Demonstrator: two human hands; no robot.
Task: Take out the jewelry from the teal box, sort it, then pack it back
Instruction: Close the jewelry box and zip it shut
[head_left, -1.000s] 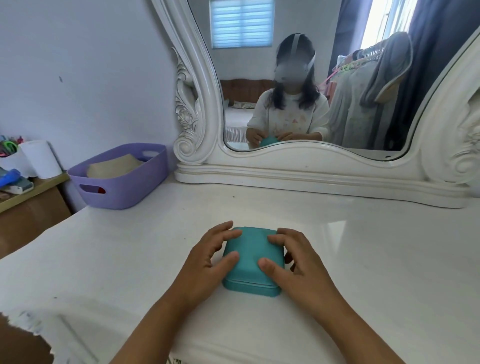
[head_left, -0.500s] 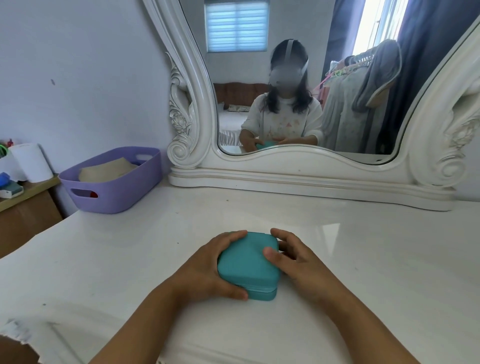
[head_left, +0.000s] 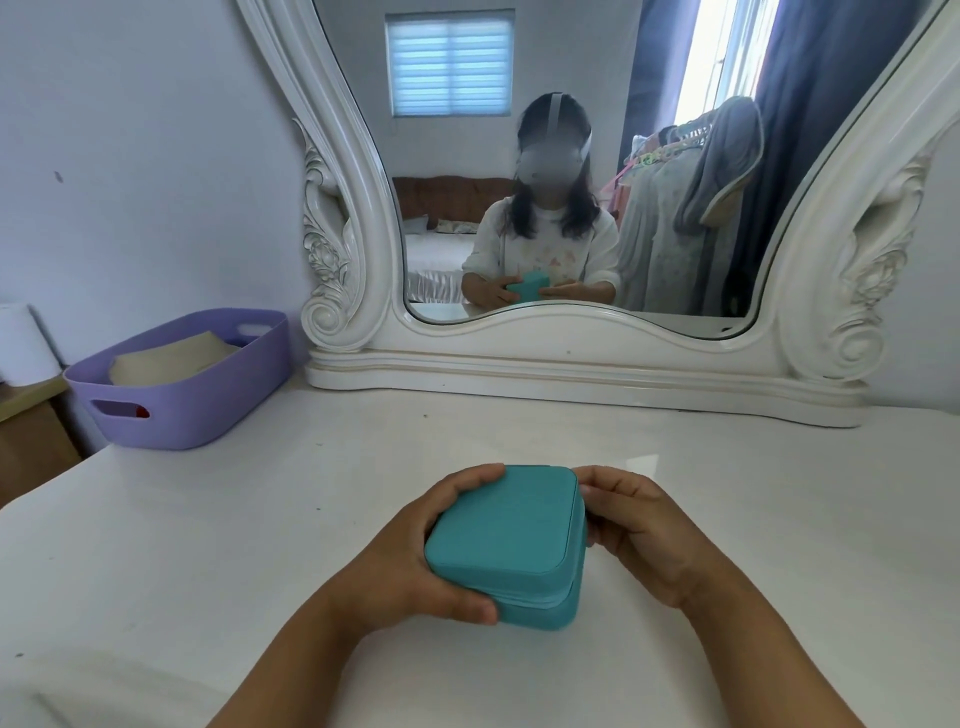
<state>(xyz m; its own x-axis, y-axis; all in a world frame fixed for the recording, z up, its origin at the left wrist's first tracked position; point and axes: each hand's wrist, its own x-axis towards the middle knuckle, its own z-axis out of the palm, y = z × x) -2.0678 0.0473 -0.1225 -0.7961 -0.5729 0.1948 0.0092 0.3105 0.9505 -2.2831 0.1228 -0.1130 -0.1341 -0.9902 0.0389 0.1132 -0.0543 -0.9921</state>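
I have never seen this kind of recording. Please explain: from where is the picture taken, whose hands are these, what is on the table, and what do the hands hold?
The picture comes from a camera worn on a person's head, looking forward and down, so the two bare hands belong to that person. The mirror ahead reflects the same person. The left hand and the right hand grip a closed teal box from its two sides, over the white table. Whether the box touches the table I cannot tell. No jewelry is out yet. At the back left stands a purple basket with something beige inside.
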